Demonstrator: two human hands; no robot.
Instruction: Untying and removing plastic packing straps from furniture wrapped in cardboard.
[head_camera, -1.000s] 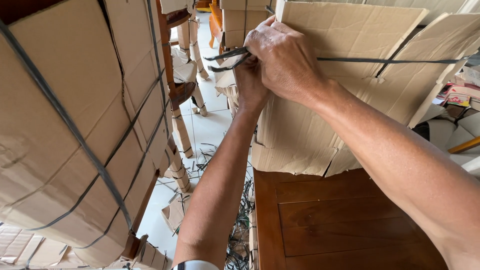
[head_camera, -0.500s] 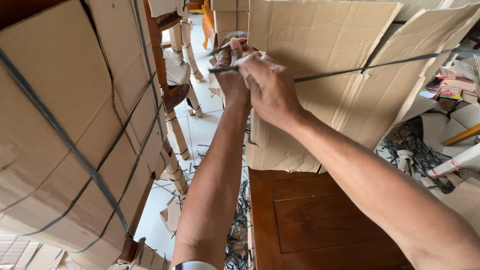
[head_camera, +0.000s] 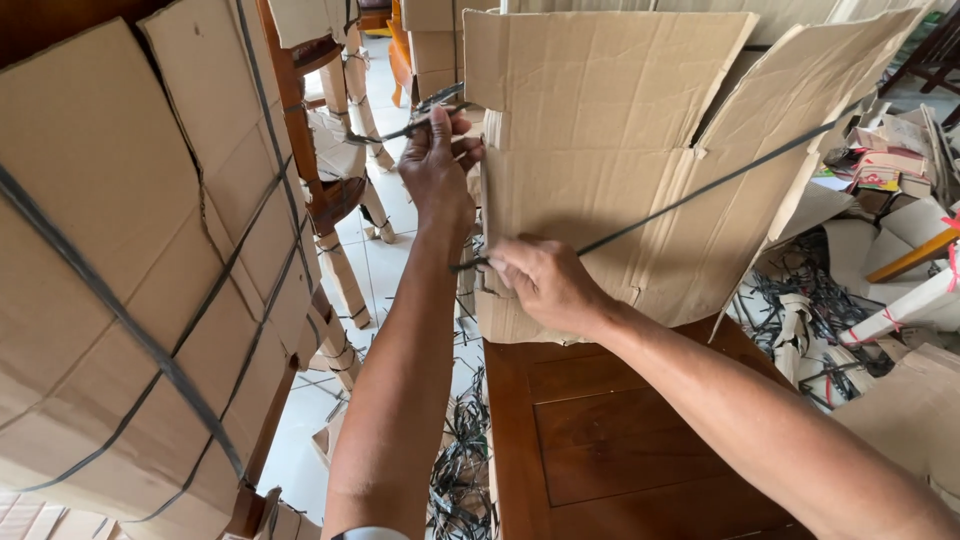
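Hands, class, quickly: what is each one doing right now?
Left hand: closed on one strap end.
Right hand: closed on the black strap across the cardboard.

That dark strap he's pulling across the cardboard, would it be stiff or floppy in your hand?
Probably springy rather than limp: the strap runs straight where the right hand pulls it across the cardboard. It looks thin and flat, so likely light. The cut scraps on the floor lie curled, which suggests that it holds bends.
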